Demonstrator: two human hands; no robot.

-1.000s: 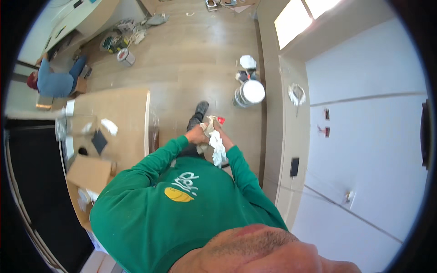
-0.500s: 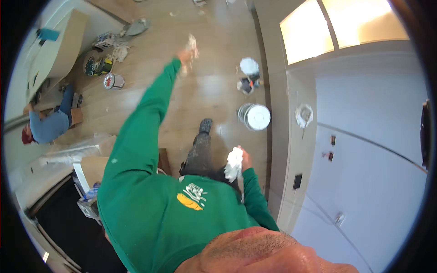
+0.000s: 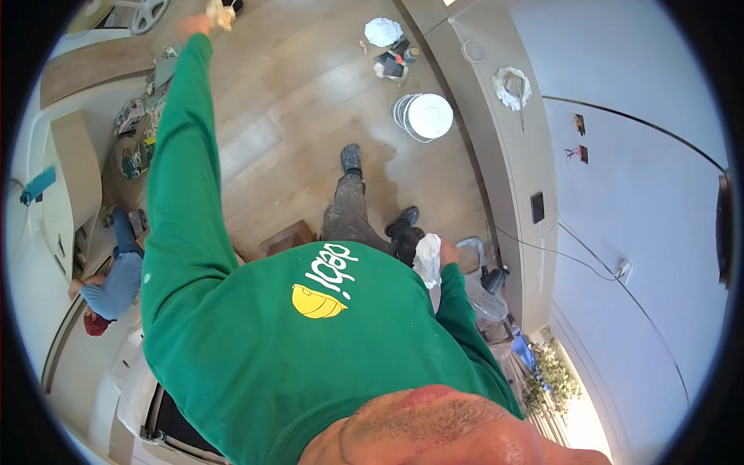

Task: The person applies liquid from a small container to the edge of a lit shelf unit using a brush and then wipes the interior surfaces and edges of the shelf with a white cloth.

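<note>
My left arm stretches far out toward the upper left. Its hand (image 3: 194, 27), partly blurred, is closed on a crumpled cream-coloured wad (image 3: 221, 14), whose material I cannot make out. Close to my right hip, my right hand (image 3: 448, 252) grips a crumpled white sheet (image 3: 427, 261), thin like plastic or paper. Below that sheet my dark shoe (image 3: 403, 221) rests on the wooden floor (image 3: 287, 132). Both wads are held clear of the floor.
A white lidded bucket (image 3: 430, 116) stands ahead on the right, with a white bundle (image 3: 383, 32) and small tools beyond. A long low cabinet (image 3: 496, 139) lines the right wall. Another person (image 3: 116, 283) crouches at left. A brown box (image 3: 288, 238) is near my legs.
My left hand has swung farther out to the upper left with the cream wad. My body has turned, shifting the room in view. The white sheet stays in my right hand.
</note>
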